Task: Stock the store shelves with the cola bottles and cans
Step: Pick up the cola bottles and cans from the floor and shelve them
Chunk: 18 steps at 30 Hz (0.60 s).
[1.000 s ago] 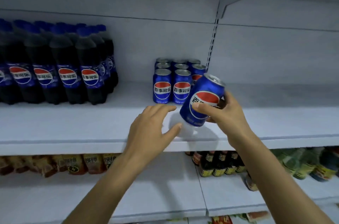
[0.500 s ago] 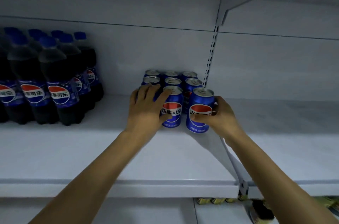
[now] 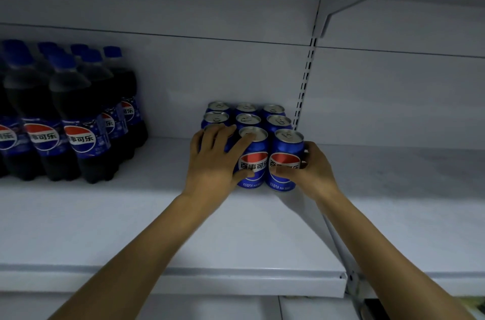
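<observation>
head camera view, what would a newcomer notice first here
A tight block of blue cola cans stands mid-shelf against the back wall, with the right hand gripping the front right can and the left hand resting on the front left ones. Dark cola bottles crowd the white shelf at far left.

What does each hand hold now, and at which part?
The right hand grips the front-right cola can around its middle, thumb across the label. The left hand only rests flat on neighbouring cans.
</observation>
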Each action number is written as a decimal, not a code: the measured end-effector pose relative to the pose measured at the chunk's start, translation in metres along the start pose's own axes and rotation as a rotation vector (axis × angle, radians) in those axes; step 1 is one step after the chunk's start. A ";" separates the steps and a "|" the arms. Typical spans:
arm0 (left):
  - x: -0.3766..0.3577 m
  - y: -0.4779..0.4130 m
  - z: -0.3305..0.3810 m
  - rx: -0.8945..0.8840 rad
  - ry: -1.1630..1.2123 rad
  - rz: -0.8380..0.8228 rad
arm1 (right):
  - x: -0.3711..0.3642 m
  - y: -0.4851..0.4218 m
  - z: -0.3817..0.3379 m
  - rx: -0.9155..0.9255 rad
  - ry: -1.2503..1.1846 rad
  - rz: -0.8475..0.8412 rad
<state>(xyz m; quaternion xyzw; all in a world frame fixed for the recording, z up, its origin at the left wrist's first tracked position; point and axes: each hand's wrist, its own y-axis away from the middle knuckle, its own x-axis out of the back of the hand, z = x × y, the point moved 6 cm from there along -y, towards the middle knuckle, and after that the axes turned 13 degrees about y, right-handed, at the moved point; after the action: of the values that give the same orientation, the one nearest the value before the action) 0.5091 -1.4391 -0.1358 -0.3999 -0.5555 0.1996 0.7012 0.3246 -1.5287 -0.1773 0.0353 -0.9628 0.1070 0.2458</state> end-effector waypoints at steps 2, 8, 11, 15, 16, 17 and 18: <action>0.001 0.003 -0.004 -0.003 0.014 0.002 | -0.003 -0.001 -0.001 0.014 0.015 -0.004; 0.006 0.000 -0.025 0.203 0.396 -0.015 | -0.006 -0.001 -0.001 0.035 0.015 -0.021; 0.007 0.005 -0.046 0.470 0.763 0.118 | -0.007 0.001 0.004 0.046 0.060 -0.027; -0.003 0.039 -0.071 0.817 0.881 0.143 | -0.008 0.000 0.009 0.061 0.145 -0.048; -0.009 0.048 -0.075 0.890 0.895 0.121 | -0.007 -0.001 0.010 0.062 0.149 -0.045; -0.013 0.055 -0.077 0.949 0.912 0.115 | -0.007 -0.001 0.010 0.060 0.153 -0.045; -0.016 0.059 -0.079 0.984 0.926 0.118 | -0.007 -0.002 0.010 0.057 0.155 -0.044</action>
<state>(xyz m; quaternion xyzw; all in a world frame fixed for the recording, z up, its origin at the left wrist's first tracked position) 0.5882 -1.4424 -0.1972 -0.1080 -0.0198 0.2752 0.9551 0.3263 -1.5329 -0.1894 0.0552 -0.9364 0.1311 0.3208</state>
